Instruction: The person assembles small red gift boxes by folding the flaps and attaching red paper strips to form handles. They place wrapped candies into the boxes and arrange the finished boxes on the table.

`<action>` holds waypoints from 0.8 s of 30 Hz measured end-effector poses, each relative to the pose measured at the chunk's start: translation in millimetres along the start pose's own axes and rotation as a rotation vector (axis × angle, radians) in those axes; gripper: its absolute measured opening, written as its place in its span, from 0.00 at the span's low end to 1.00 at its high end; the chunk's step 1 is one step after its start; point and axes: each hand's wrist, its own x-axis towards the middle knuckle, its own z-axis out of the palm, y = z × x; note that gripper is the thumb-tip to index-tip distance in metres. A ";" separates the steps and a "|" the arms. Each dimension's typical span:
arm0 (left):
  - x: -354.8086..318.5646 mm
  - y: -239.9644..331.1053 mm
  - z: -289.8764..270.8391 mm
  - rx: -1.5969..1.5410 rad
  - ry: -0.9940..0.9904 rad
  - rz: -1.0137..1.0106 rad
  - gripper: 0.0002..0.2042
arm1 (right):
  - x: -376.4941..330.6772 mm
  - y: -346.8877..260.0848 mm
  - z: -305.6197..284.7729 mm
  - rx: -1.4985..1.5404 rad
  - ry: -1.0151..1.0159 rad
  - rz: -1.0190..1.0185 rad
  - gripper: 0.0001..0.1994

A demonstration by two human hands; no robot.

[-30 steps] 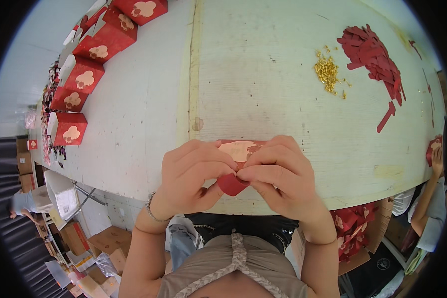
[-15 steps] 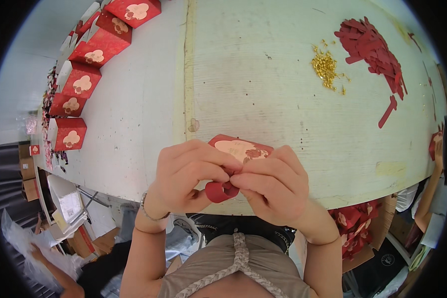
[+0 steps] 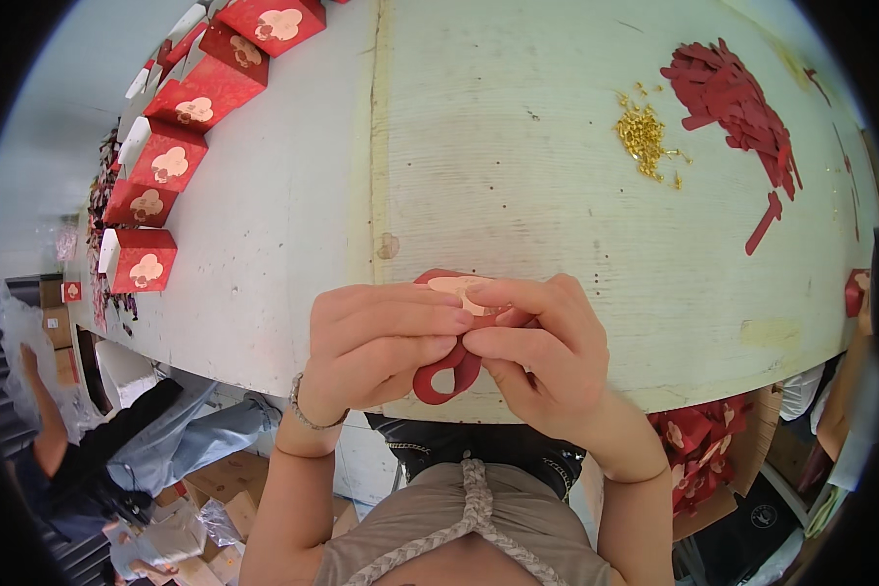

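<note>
red box piece (image 3: 456, 293) pinched between left hand (image 3: 376, 347), right hand (image 3: 537, 356); loop likely handle.

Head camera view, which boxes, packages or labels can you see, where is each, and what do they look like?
Red boxes: row along table's far left edge, square, each with a cream flower-shaped patch.
Red piece: held between left hand and right hand, cream patch on top.
Small red label: far left, beyond the table.

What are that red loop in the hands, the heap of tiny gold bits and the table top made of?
The red loop strip looks like matte card or paper: thin, flat and bent into a curve. The heap of small gold pieces glints like metal, though shiny plastic is possible. The pale worn table top looks like painted wood, with grain lines and scuffs.
</note>
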 end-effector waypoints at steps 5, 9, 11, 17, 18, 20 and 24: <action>-4.6 2.8 4.0 -0.038 0.079 -0.071 0.10 | -0.5 3.9 -0.2 -0.022 -0.019 -0.062 0.13; -7.6 7.4 1.9 -0.174 0.036 -0.277 0.11 | -0.8 -0.1 -1.2 0.051 -0.007 0.018 0.13; -8.2 13.1 7.1 -0.368 0.121 -0.434 0.12 | -2.1 -1.1 0.0 0.178 0.014 0.094 0.14; -13.5 26.1 9.8 -0.424 0.136 -0.597 0.19 | -7.1 2.4 -3.7 0.061 -0.089 -0.111 0.16; -13.6 25.1 8.9 -0.402 0.130 -0.591 0.20 | -4.0 -3.8 -4.7 0.150 -0.056 0.064 0.18; -14.8 20.8 6.3 -0.352 0.118 -0.574 0.21 | 7.2 -18.8 -3.6 0.243 -0.041 0.255 0.20; -15.5 30.4 1.3 -0.337 0.135 -0.584 0.23 | 23.6 -17.8 -6.9 0.045 -0.319 0.002 0.17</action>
